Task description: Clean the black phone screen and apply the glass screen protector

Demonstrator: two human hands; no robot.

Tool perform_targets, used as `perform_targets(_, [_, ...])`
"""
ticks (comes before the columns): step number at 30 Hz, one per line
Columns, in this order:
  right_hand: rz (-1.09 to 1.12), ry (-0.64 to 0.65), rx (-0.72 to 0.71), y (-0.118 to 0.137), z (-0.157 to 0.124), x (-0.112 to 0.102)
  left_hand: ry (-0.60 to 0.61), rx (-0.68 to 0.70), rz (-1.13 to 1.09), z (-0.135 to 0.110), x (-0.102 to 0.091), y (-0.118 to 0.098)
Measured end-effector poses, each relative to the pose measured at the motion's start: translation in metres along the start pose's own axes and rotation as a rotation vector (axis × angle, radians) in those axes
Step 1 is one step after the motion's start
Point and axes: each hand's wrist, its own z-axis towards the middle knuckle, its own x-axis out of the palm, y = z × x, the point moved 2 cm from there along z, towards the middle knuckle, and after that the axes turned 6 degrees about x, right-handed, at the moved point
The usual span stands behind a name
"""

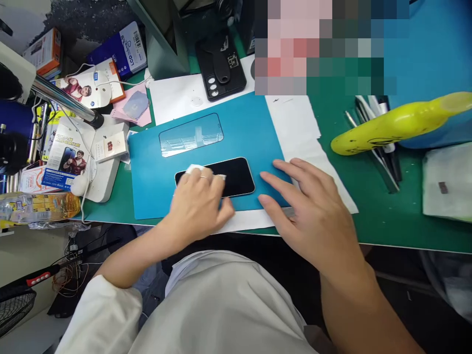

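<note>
A smartphone [239, 177] with a dark screen lies face up on the blue mat [147, 191]. Over its left part, my left hand [201, 199] presses a small white wipe [196, 167] against the glass, fingers bent round it. My right hand [309, 206] hovers at the mat's right edge, fingers spread and holding nothing, a short way from the phone's right end. Behind the phone, a clear screen protector [191, 135] with a black border lies flat on the mat. The phone's left part is mostly hidden under my left hand.
A black phone case [220, 64] lies on white paper behind the mat. To the right are a yellow bottle [387, 127], several pens and tools [383, 167], and a white packet [448, 182]. Boxes [68, 157], a lamp post [70, 101] and a drink bottle [40, 205] crowd the left.
</note>
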Motion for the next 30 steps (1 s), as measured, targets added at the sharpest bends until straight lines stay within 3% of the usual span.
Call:
perform_targets(3, [0.023,-0.015,-0.011,-0.001,-0.001,0.002,-0.06,0.055,-0.072,0.019,0.003,-0.021])
perform_targets(6, [0.04,-0.019,-0.002,-0.001,-0.002,0.003,-0.083,0.065,-0.1,0.029,0.006,-0.027])
perform_targets(16, [0.042,0.014,0.023,0.001,0.001,0.003,0.086,-0.125,0.042,-0.02,-0.002,0.031])
perform_targets(21, [0.093,0.005,0.012,-0.002,-0.001,0.003,-0.013,-0.165,-0.044,-0.033,0.004,0.044])
perform_targets(25, [0.223,-0.026,0.018,0.003,0.0,-0.011,-0.137,-0.253,-0.185,-0.046,0.011,0.057])
perform_targets(28, [0.206,0.004,-0.064,0.016,0.019,-0.019,-0.144,-0.27,-0.22,-0.057,0.013,0.066])
perform_targets(30, [0.18,0.083,-0.132,0.023,0.045,-0.014,-0.119,-0.258,-0.2,-0.064,0.014,0.068])
